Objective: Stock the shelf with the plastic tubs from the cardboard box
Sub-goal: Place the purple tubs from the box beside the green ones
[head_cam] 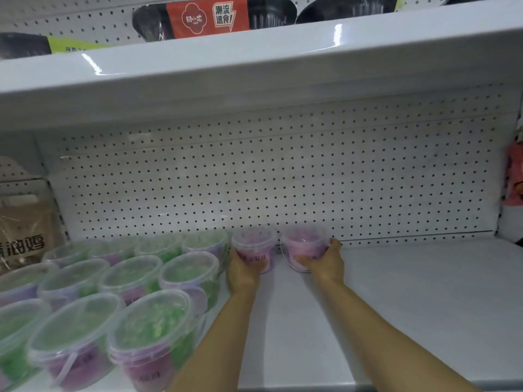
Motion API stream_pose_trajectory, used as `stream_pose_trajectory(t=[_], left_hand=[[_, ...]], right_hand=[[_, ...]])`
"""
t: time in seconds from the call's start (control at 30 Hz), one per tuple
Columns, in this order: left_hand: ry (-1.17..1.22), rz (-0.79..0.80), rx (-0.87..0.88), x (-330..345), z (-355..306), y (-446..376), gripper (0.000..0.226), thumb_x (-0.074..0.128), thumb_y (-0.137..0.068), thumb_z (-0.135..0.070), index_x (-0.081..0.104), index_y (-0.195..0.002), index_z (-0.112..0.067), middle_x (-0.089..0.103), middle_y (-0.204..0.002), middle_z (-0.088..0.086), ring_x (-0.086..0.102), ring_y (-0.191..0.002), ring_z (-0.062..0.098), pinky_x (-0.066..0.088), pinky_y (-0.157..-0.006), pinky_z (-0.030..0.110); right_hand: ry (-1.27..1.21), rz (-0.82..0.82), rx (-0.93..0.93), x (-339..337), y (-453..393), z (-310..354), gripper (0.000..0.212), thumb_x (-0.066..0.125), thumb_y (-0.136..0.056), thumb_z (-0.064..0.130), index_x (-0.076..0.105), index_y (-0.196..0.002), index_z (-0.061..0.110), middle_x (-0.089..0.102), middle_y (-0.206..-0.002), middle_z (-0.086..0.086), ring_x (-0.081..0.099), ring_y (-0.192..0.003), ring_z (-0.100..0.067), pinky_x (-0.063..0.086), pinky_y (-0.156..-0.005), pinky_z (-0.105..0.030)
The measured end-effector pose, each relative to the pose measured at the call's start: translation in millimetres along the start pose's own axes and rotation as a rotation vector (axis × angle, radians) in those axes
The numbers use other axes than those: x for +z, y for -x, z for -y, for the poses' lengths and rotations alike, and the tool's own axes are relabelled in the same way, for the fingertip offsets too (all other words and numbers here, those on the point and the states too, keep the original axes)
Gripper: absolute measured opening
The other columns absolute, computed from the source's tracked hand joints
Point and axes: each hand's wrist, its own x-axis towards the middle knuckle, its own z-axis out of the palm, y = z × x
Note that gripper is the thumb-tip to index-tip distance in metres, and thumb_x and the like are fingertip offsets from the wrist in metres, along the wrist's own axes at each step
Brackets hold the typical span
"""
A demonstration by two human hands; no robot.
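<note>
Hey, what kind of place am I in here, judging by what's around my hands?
Most likely a shop aisle, such as a grocery or convenience store. White metal shelving with a pegboard back holds rows of identical lidded plastic tubs, and packaged goods with printed labels sit on the shelf above.

Label print on the two pink tubs (266, 247) blurs past reading; left of them, the frame edge clips the outermost green tubs (17, 332).

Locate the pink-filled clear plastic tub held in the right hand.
In the head view, the pink-filled clear plastic tub sits at the back of the white shelf against the pegboard, right of centre, beside a second pink tub, gripped by the right hand.
</note>
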Motion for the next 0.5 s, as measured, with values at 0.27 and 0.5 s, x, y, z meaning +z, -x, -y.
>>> stream_pose_trajectory(t=[0.27,0.5], left_hand=[[0.035,0.0,0.02,2.6,3.1,-2.2,0.07,0.087,-0.063,-0.015,0.054,-0.125,-0.013,0.063,-0.124,0.007,0.061,-0.113,0.025,0.049,-0.098,0.042],[0.021,0.017,0.007,2.7,1.3,-2.4,0.074,0.084,-0.067,-0.014,0.049,-0.132,-0.013,0.061,-0.127,0.005,0.059,-0.115,0.024,0.048,-0.096,0.035]], right_hand=[[0.001,0.014,-0.013,2.8,-1.3,1.2,0.083,0.08,-0.074,0.009,0.029,-0.14,0.004,0.056,-0.13,-0.015,0.057,-0.115,-0.03,0.037,-0.079,-0.023],[0.001,0.003,-0.027,8.9,-6.2,-4.2,0.087,0.081,-0.072,0.008,0.028,-0.141,0.004,0.053,-0.134,-0.016,0.055,-0.119,-0.031,0.042,-0.089,-0.029]])
